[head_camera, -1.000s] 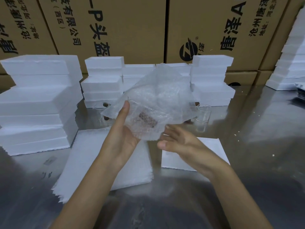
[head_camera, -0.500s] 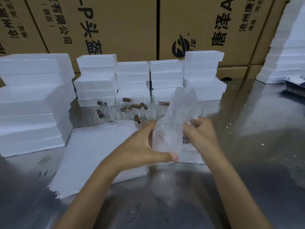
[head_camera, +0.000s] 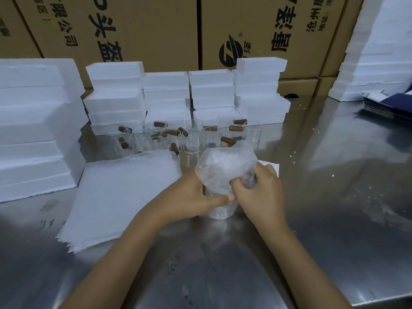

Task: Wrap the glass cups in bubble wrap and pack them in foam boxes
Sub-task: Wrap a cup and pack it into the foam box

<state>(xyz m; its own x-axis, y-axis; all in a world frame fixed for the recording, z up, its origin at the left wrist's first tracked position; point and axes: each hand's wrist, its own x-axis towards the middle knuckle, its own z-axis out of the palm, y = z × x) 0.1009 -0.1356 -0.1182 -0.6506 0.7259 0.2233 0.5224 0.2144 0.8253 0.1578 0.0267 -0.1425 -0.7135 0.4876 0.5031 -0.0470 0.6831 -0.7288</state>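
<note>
Printed cardboard cartons [head_camera: 138, 32] wall the back of a shiny steel table [head_camera: 334, 166].

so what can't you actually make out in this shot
- Head view: the glass cup inside the crumpled clear bubble wrap bundle is hidden by wrap and by the left hand and right hand.
- The brown cardboard cartons have print cut off by the top edge.
- The dark blue flat stack is cut by the right edge.

glossy steel table [head_camera: 323, 175]; matt foam boxes [head_camera: 116, 99], clear glass cups [head_camera: 194, 139]
</note>
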